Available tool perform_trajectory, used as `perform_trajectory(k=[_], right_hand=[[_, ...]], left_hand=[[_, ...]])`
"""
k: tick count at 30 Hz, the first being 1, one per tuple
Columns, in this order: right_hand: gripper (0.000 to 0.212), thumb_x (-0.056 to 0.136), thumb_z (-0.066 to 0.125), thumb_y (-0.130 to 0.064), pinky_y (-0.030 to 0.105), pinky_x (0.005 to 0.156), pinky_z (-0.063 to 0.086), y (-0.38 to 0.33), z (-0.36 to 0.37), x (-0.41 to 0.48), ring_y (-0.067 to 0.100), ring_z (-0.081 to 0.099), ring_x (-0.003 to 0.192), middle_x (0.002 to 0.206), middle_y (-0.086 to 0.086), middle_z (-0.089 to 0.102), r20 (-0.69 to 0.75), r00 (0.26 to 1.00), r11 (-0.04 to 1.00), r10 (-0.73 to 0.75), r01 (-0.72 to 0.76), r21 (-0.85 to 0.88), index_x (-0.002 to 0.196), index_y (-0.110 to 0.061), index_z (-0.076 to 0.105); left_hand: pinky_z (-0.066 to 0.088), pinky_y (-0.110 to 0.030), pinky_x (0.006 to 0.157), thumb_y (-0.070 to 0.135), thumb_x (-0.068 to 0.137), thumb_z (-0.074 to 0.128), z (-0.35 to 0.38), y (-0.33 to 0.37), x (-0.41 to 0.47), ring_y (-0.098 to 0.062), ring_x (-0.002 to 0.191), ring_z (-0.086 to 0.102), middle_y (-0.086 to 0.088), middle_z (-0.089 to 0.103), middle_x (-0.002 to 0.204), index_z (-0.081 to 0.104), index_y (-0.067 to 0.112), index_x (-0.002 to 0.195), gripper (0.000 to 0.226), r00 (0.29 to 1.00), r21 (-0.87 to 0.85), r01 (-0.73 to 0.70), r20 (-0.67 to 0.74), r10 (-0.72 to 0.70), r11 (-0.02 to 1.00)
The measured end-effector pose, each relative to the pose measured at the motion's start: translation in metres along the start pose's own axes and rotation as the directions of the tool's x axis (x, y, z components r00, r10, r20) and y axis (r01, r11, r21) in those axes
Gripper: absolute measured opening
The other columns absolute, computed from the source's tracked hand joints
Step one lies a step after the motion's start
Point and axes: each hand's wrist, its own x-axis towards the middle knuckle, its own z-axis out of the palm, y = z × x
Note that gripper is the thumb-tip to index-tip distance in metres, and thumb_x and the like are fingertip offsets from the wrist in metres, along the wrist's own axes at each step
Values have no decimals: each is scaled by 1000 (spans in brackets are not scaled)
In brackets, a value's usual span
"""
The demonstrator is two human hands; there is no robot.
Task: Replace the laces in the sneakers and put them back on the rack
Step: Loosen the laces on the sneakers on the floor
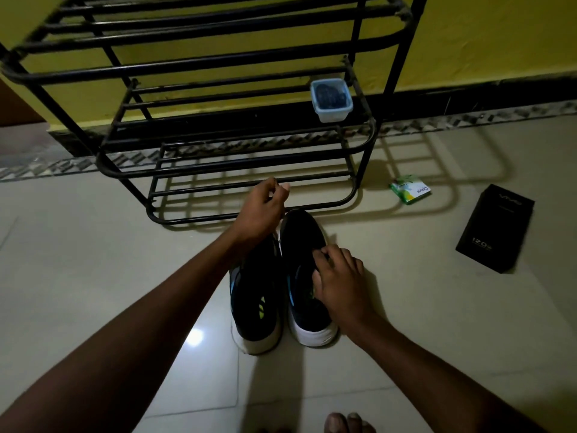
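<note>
2 sneakers are sitting side by side on the floor (93, 245), toes pointing at the rack (218, 67), heels toward the person. They are standing just in front of the rack's bottom shelf, near its right end.

The left hand (262, 210) is hovering over the toe of the left sneaker (256, 307), fingers curled and thumb drawn in toward the forefinger. It is too dark to tell whether anything is pinched there.

The right hand (340, 282) is lying over the right sneaker (301, 245), palm down across its opening, with thumb and forefinger pinching at the upper of the shoe. It is too dark to say whether that is lace or fabric. The other fingers are bending loosely down the shoe's right side.

Both sneakers are showing dark uppers and white soles, and the left one is showing a yellow-green patch inside.

A lidded tub (331, 100) is sitting on a middle shelf at the rack's right end, with something dark inside it. Right of the rack, a green packet (410, 189) is lying on the floor, and a black box (496, 228) is lying farther right. The person's toes (346, 423) are peeking in at the bottom edge.
</note>
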Motion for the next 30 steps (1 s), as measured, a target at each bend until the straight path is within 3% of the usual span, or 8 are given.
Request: perform_trajectory(k=[3,6,11,14,18,23,26,30], right_hand=[[42,86,45,-39,43,80,44,-1,-3,3,28,61,100,113,3,62,33,999,998,23,-25,51,115,-19,67],[44,89,46,-44,44,89,43,-3,-18,16,22,56,110,117,-1,61,38,992,944,118,-124,305,122,-21,64],[53,87,70,-16,28,105,45,-16,-42,57,11,54,126,136,-1,59,229,973,599,37,-205,774,137,-21,55],[29,86,72,-4,29,95,51,-27,-42,70,13,66,107,112,3,70,294,956,483,-14,-251,839,112,-15,69],[24,92,65,-1,42,88,59,-21,-55,67,14,74,84,82,-4,77,288,943,445,165,-332,832,90,-23,74],[12,89,71,-3,24,66,57,-7,-96,72,18,74,71,78,3,75,108,969,390,223,-190,901,97,-11,72],[17,84,76,0,24,68,59,0,-108,81,17,74,75,83,7,75,48,965,385,258,-148,911,99,-7,73],[19,83,76,0,28,76,60,14,-114,87,15,74,84,89,4,75,-12,959,439,283,-118,891,100,-10,73]], left_hand=[[24,-21,41,29,109,43,-3,13,0,-9,42,28,6,35,53,45,14,81,32,993,-194,95,80,-81,976],[19,-25,45,32,109,41,-3,39,-4,-12,48,22,4,29,58,52,13,79,37,982,-298,127,175,-77,946],[17,-30,50,32,109,43,5,85,-12,-16,54,20,-1,22,65,54,13,81,35,980,-460,125,194,-38,879],[22,-28,49,32,109,40,-1,102,-11,-13,53,25,1,29,65,54,13,84,35,985,-524,46,163,47,850],[27,-28,48,33,110,39,-18,91,2,-11,51,32,5,38,58,57,9,84,39,960,-182,-279,-71,270,943],[43,-29,62,34,108,43,-10,29,5,-12,61,61,3,67,67,65,14,84,38,971,212,-222,-42,236,952],[53,-31,71,36,106,47,12,5,-9,-6,77,71,3,75,82,70,22,90,32,988,174,-137,93,123,975],[52,-45,69,35,108,44,36,8,-25,-35,68,68,-6,72,74,72,15,89,39,972,-75,-16,231,33,997]])
